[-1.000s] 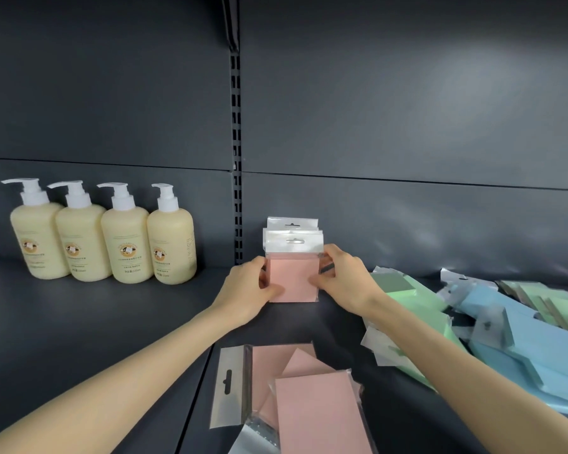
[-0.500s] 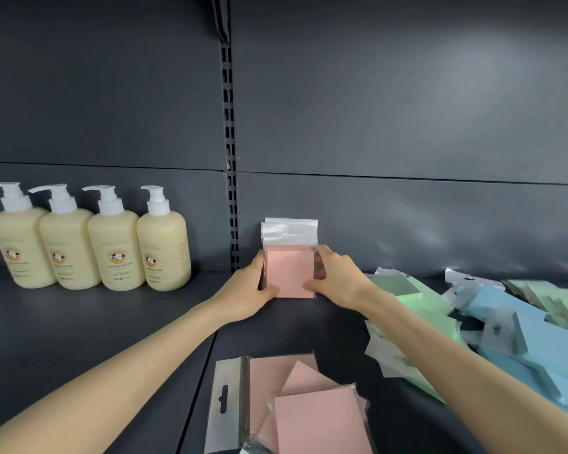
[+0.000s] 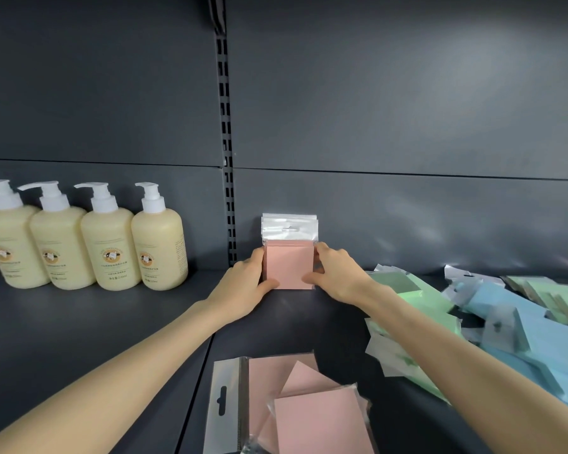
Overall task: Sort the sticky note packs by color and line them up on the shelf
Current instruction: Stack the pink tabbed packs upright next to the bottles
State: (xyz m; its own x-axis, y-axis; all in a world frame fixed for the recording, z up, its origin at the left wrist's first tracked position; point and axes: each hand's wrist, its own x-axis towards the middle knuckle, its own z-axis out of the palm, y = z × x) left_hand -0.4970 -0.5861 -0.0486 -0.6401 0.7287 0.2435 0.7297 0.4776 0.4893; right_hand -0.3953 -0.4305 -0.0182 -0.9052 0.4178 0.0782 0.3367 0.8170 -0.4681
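1. The upright pink packs [image 3: 289,268] stood on the dark shelf [image 3: 79,322], close to the back panel [image 3: 407,109] and just right of the slotted upright [image 3: 225,158]. Several clear hang tabs showed one behind another above the front pack, so more than one pack was in the row; the exact count could not be told.
2. The left hand [image 3: 246,283] grasped the left edge of the row, with its thumb lying on the lower front of the first pack.
3. The right hand [image 3: 336,275] grasped the right edge in the same way, thumb on the lower front and fingers wrapped behind.
4. The loose pink packs [image 3: 309,414] lay flat and overlapping at the front of the shelf, between the two forearms. One had its hang tab pointing left.
5. The green packs [image 3: 404,290] lay in a heap just right of the right wrist.
6. The blue packs [image 3: 538,339] were piled further right, mixed with more green ones at the far edge.
7. Four cream pump bottles [image 3: 112,244] stood upright in a line on the left shelf section, well apart from the packs.
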